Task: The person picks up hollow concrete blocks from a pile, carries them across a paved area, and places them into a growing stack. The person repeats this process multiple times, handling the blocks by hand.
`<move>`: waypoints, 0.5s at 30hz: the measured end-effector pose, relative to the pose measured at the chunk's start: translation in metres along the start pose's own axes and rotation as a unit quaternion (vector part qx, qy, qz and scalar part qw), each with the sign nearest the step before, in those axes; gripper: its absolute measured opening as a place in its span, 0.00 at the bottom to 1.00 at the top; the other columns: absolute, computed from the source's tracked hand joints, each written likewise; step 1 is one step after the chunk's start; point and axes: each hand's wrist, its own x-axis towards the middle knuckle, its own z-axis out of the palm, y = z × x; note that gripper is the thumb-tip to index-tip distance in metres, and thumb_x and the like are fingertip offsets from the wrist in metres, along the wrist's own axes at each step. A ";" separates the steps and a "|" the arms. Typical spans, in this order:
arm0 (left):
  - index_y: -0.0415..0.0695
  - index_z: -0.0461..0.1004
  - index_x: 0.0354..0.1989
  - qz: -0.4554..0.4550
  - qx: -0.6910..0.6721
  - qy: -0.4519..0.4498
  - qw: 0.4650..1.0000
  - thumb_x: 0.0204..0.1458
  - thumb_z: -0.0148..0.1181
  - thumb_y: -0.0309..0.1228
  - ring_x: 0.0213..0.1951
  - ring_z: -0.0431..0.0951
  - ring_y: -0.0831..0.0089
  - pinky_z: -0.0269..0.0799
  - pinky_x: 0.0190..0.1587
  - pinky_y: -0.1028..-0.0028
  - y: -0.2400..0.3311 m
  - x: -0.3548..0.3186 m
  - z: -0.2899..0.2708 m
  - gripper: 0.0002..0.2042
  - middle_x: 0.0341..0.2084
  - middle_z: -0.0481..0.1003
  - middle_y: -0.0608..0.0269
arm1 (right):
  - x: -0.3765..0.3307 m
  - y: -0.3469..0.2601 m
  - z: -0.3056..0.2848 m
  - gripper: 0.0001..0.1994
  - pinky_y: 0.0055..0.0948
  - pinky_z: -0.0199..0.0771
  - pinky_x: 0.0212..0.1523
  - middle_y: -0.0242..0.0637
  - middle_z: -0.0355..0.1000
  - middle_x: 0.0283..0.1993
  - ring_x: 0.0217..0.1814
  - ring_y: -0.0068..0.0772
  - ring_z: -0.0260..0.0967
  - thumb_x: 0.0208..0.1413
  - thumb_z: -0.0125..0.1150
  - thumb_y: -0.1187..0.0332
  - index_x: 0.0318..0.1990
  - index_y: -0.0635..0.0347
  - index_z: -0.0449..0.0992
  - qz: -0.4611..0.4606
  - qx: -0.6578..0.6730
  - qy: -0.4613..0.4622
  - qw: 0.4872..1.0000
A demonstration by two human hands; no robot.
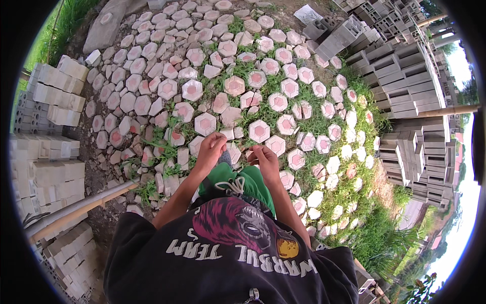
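Note:
Both my hands are raised in front of my green shorts (260, 188), a short gap apart. My left hand (210, 151) has its fingers bent and pinched together against the thumb. The fingers of my right hand (265, 159) curl inward to the thumb as well. Whether either pinch holds something small cannot be made out. A white drawstring (236, 185) hangs on the shorts below the hands, touched by neither. Past my fingertips, hexagonal pavers with pink centres lie on the ground; a whole one (259, 130) is just beyond the right hand, another (205, 123) beyond the left.
Broken stones (114, 164) and green weeds (324, 121) fill the gaps between pavers. Pale block stacks (58, 177) stand at left, grey hollow-block stacks (400, 76) at right. A bamboo pole (86, 205) juts in from the lower left. A flat slab (104, 28) lies far left.

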 end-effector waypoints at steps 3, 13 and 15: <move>0.42 0.71 0.35 0.003 -0.009 0.024 1.000 0.59 0.54 0.32 0.21 0.62 0.87 0.55 0.22 0.83 0.011 0.027 -0.001 0.06 0.19 0.69 0.71 | 0.036 -0.020 -0.002 0.14 0.22 0.69 0.31 0.32 0.72 0.26 0.29 0.21 0.70 0.64 0.51 0.61 0.39 0.64 0.74 -0.013 0.014 -0.001 1.000; 0.41 0.71 0.36 -0.006 0.007 0.106 0.994 0.59 0.54 0.33 0.20 0.62 0.86 0.55 0.23 0.83 0.044 0.104 0.011 0.07 0.20 0.68 0.72 | 0.160 -0.080 -0.029 0.12 0.23 0.70 0.32 0.31 0.73 0.29 0.31 0.21 0.70 0.64 0.51 0.61 0.40 0.61 0.74 0.037 0.018 -0.058 0.997; 0.41 0.71 0.36 0.002 0.010 0.122 0.992 0.58 0.55 0.33 0.20 0.62 0.87 0.55 0.23 0.84 0.054 0.129 0.020 0.08 0.20 0.68 0.72 | 0.193 -0.101 -0.034 0.12 0.23 0.70 0.32 0.31 0.73 0.29 0.31 0.21 0.70 0.64 0.52 0.61 0.40 0.61 0.74 0.037 0.005 -0.083 0.996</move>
